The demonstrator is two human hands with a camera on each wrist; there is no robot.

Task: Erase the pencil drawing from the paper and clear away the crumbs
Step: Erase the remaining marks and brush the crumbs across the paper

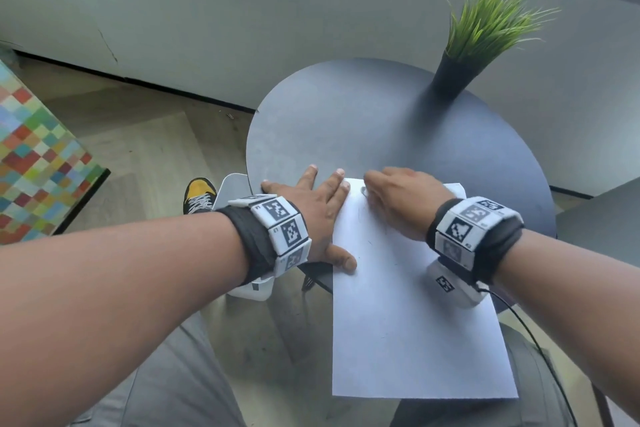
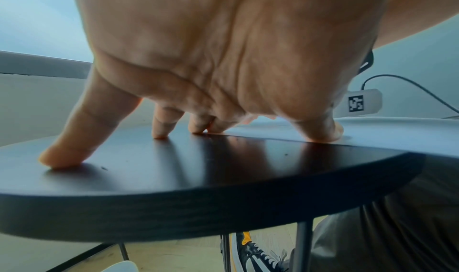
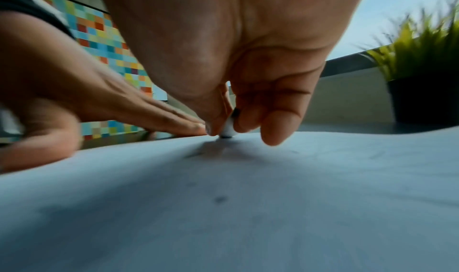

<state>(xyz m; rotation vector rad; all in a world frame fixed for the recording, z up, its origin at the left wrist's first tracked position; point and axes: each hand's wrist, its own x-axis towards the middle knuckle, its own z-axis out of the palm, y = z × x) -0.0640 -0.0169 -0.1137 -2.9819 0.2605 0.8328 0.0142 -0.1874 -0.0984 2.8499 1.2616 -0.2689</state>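
Note:
A white sheet of paper (image 1: pixel 412 315) lies on the round dark table (image 1: pixel 363 121), its near half hanging over the edge above my lap. Faint pencil marks (image 1: pixel 372 218) show near its far end. My left hand (image 1: pixel 311 204) lies flat with spread fingers, pressing the paper's left edge and the table (image 2: pixel 174 168). My right hand (image 1: pixel 398 201) pinches a small white eraser (image 3: pixel 229 129) between thumb and fingers, its tip down on the paper (image 3: pixel 248 197) at the far left corner. Small dark crumbs (image 3: pixel 219 199) lie on the sheet.
A black pot with green grass-like plant (image 1: pixel 453 76) stands at the table's far right. A colourful checkered block (image 1: pixel 38 163) sits at the left. A white chair (image 1: pixel 235 187) and my yellow shoe (image 1: pixel 200 194) are below the table's left edge.

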